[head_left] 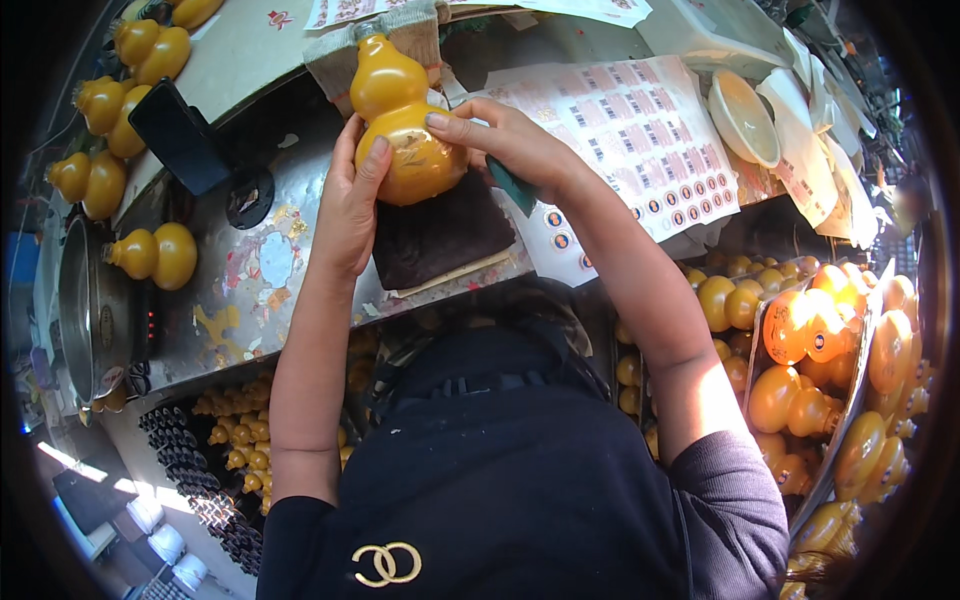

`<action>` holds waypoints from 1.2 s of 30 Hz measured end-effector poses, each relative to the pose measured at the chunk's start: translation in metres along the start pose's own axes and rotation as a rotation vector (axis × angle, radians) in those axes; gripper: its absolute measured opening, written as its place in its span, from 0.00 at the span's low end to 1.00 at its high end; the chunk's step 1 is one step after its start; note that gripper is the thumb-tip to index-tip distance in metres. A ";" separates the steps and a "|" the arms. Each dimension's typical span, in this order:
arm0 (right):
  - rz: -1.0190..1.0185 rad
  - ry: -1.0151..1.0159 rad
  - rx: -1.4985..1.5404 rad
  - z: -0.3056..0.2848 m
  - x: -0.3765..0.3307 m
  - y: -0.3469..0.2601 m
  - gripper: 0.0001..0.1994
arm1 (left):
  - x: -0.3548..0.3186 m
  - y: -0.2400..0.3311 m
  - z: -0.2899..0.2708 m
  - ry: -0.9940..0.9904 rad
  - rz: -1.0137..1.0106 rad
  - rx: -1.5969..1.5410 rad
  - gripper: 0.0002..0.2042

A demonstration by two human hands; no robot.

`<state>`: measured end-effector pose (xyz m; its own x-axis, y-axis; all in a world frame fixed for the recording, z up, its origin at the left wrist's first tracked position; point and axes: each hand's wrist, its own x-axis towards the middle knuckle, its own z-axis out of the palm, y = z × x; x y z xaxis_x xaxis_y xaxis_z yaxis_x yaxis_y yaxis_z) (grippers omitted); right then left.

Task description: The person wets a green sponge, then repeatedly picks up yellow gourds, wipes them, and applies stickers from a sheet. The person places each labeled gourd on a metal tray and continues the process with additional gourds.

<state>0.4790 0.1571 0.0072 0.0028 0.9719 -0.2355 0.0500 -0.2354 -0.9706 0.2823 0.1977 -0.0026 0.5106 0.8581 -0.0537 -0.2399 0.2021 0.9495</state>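
Note:
A glossy yellow gourd-shaped bottle [393,82] lies tilted with its neck toward the far side, above a dark square pad [440,240]. My left hand [350,205] grips the left side of its wide lower bulb, thumb on top. Around the right side curls my right hand [505,145], its thumb pressed on the bulb near some dark marks. Something dark green and pointed [511,187] sticks out below my right palm; I cannot make out its kind. Behind the bottle's neck is a worn, greyish block-like support [328,62].
Sheets of printed labels [640,130] spread to the right, beside a pale oval bowl [745,118]. A phone [180,135] stands upright at left, near several gourd bottles [155,255] and a metal pan [90,310]. Crates of gourd bottles [785,400] sit at lower right.

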 end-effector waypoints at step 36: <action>-0.004 0.020 -0.014 0.013 -0.007 -0.004 0.33 | 0.001 -0.002 0.002 0.023 0.000 0.098 0.27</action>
<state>0.4653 0.1510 0.0121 0.0224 0.9729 -0.2301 0.0640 -0.2311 -0.9708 0.2848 0.1976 -0.0036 0.4910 0.8691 -0.0599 -0.1569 0.1558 0.9752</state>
